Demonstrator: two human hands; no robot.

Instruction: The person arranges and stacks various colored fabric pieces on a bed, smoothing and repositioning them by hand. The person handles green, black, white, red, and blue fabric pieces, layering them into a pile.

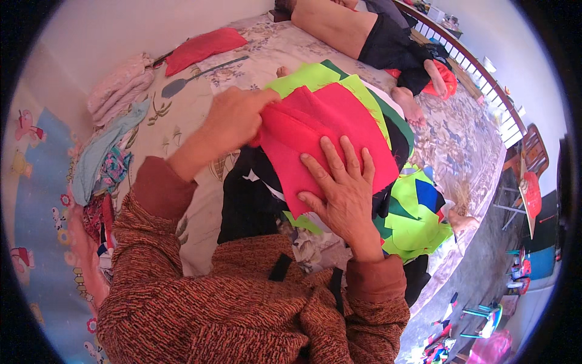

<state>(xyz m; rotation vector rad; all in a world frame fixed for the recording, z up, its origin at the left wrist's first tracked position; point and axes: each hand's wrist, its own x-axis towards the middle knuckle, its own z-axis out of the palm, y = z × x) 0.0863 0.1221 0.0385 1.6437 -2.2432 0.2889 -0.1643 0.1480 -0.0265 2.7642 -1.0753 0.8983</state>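
Note:
A red piece of cloth (357, 118) lies on top of a stack of cut fabric across my lap. My left hand (235, 114) is closed on its left edge, where the cloth bunches into folds. Spread flat on the lower right part of the same cloth is my right hand (341, 189), fingers apart. Beneath it show bright green cloth pieces (308, 75), with dark green, white and black layers at the stack's right side. Just right of my right hand, a heap of bright green scraps (415, 227) mixes with blue and dark green bits.
I sit on a bed with a flowered sheet (458, 136). Another person (339, 27) lies at the far side. A red pillow (206, 50), a grey fly swatter (176, 87) and a folded pink blanket (121, 88) are at the far left. Fabric scraps (439, 346) litter the floor, lower right.

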